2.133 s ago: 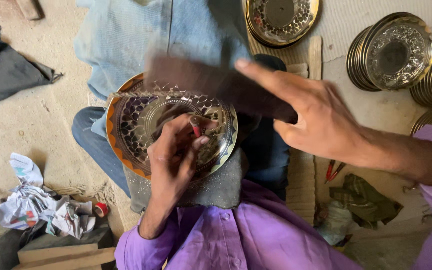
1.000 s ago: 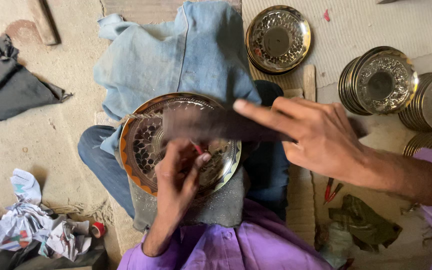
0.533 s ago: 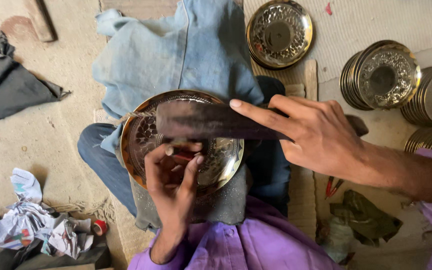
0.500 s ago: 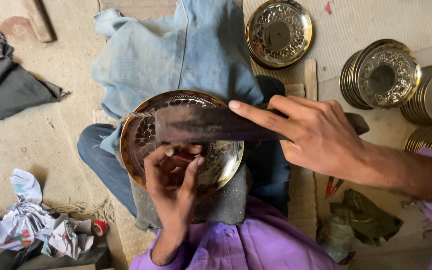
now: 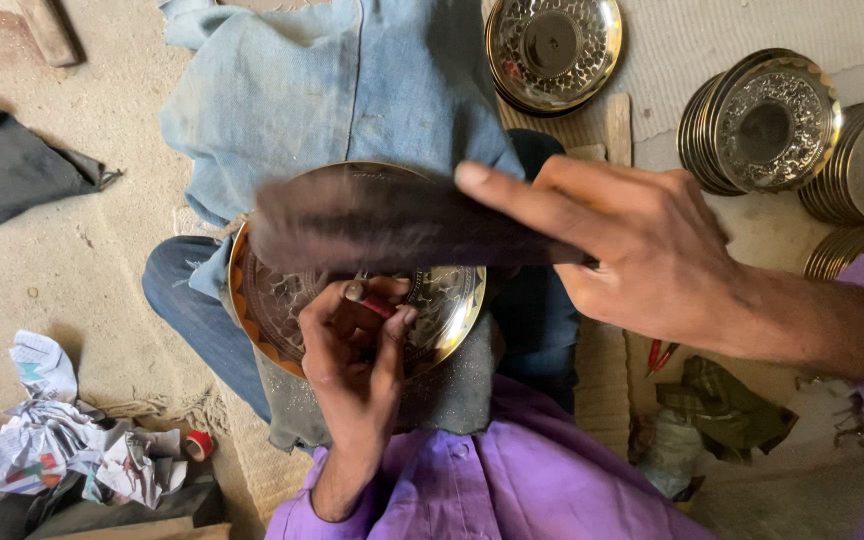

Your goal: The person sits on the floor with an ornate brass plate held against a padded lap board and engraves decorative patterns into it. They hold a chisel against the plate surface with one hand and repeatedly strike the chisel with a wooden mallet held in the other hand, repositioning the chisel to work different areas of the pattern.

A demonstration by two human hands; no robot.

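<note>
An engraved brass plate (image 5: pixel 450 310) rests on a grey pad on my lap. My left hand (image 5: pixel 352 365) lies over the plate's middle, its fingers pinched on a small red-tipped punch (image 5: pixel 376 305) that stands against the metal. My right hand (image 5: pixel 642 255) hovers above and to the right, gripping a dark, flat wooden mallet (image 5: pixel 382 225). The mallet is blurred by motion and covers the plate's upper half. My index finger lies stretched along the mallet.
One finished brass plate (image 5: pixel 554 50) lies at the top, and stacks of similar plates (image 5: pixel 762 125) stand at the right. A pale blue cloth (image 5: pixel 332 90) covers my legs. Crumpled paper (image 5: pixel 72 450) and a tape roll (image 5: pixel 198 445) lie at lower left; red-handled pliers (image 5: pixel 660 355) lie at right.
The mallet has swung over the plate between frames. My left hand keeps the punch on the plate, shifting slightly. The camera has tilted a little.
</note>
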